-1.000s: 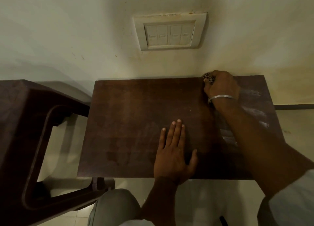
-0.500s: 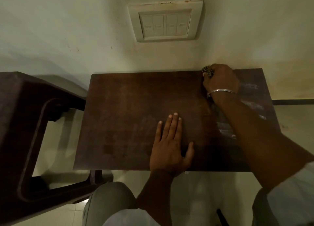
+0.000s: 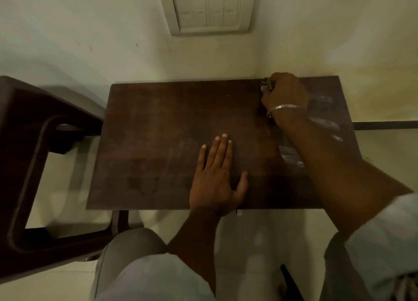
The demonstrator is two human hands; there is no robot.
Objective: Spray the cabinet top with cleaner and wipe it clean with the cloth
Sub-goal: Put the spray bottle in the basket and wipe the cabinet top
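At the far edge of the cabinet top (image 3: pixel 172 128), the right hand (image 3: pixel 285 92) is fisted around the bunched cloth (image 3: pixel 266 84), mid-wipe; judging by the pale streaks (image 3: pixel 322 123) toward the right edge, the next stroke belongs there, while the left hand (image 3: pixel 215 178) lies flat and empty near the front edge.

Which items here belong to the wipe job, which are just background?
Job: cabinet top; cloth bunched in the right hand; left hand flat on the top. No spray bottle visible.

Background: wall switch panel; dark chair; bangle.
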